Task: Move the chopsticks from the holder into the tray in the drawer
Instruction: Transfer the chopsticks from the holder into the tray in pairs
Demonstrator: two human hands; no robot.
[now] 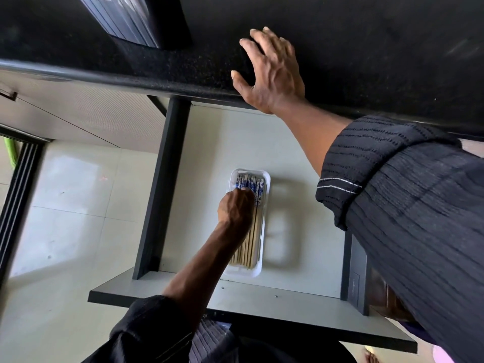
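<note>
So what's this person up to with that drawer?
A person is putting chopsticks away. The bundle already lies in the white tray inside the open drawer. The left hand is down in the tray, fingers curled on the chopsticks' patterned ends, while the right hand rests on the black countertop above. No holder shows in view.

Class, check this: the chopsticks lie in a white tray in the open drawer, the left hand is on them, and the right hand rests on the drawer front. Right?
One slip: in the head view the right hand rests on the black countertop, not the drawer front. The rest stands.
</note>
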